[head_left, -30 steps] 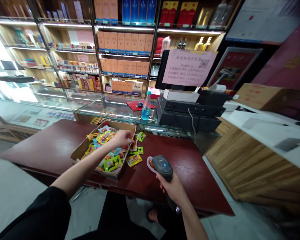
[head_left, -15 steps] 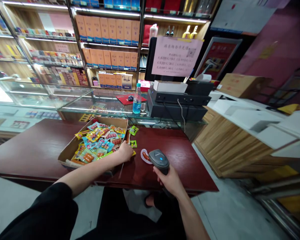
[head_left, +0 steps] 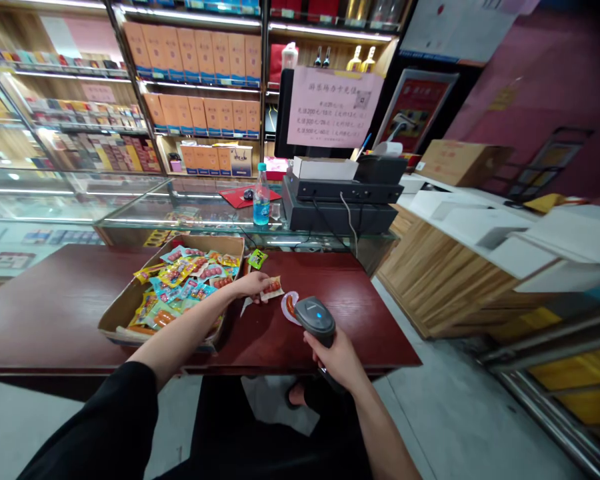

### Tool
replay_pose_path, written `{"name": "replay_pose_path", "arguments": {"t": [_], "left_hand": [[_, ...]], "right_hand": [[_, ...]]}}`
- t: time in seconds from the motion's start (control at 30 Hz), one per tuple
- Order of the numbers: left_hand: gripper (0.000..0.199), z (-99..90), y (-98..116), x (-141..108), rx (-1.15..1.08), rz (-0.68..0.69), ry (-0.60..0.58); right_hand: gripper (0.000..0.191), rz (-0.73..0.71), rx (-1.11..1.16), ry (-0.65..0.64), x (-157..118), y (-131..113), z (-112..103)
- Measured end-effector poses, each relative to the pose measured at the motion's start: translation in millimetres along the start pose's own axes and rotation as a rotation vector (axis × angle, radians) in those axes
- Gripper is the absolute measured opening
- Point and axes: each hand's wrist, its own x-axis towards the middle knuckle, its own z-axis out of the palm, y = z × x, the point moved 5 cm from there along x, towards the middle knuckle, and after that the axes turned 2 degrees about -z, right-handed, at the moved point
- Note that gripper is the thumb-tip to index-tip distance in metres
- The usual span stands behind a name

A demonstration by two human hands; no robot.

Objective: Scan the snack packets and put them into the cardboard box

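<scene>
My left hand (head_left: 253,287) pinches a small snack packet (head_left: 273,289) with reddish pieces inside, just right of the cardboard box (head_left: 111,320). Colourful snack packets (head_left: 179,272) fill that box. Wrapped round the handle of a grey barcode scanner (head_left: 316,319) is my right hand (head_left: 337,357); a blue light glows on the scanner's top. A pinkish curved packet (head_left: 291,308) lies on the dark red table, left of the scanner head. One green packet (head_left: 257,259) rests near the box's back right corner.
Behind the table (head_left: 375,320) stands a glass counter (head_left: 205,223) with a blue drink bottle (head_left: 261,200) and a black register unit (head_left: 337,213) with a monitor. Stocked shelves line the back. To the right is a wooden cabinet (head_left: 425,267).
My left hand has come away from the box edge and now holds a snack packet over the table. The camera view has shifted slightly to the right.
</scene>
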Motion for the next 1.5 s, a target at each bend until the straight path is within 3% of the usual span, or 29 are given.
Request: {"name": "replay_pose_path", "arguments": {"t": [0.23, 0.47, 0.73, 1.1, 1.23, 1.37, 1.5], "left_hand": [[0.054, 0.7, 0, -2, -0.301, 0.074, -0.016], [0.052, 1.7, -3, 0, -0.301, 0.077, -0.055], [0.054, 0.5, -6, 2, -0.304, 0.074, -0.02], [0.056, 1.9, -7, -4, -0.302, 0.066, -0.025], [0.056, 1.7, -6, -11, -0.311, 0.085, -0.019], [0.056, 0.6, -6, -14, -0.297, 0.098, -0.012], [0.057, 0.5, -8, -10, -0.281, 0.1, -0.022]], "right_hand": [[0.037, -0.019, -0.011, 0.0, 1, -1, -4], [0.038, 0.008, -0.012, -0.001, 3, 4, 4], [0.036, 0.015, -0.028, -0.033, -1, 4, 6], [0.042, 0.017, -0.098, -0.295, -25, -1, 34], [0.047, -0.049, -0.123, -0.35, -35, -11, 47], [0.043, -0.139, -0.135, -0.289, -34, -22, 46], [0.036, -0.089, -0.132, -0.19, -22, -16, 31]]}}
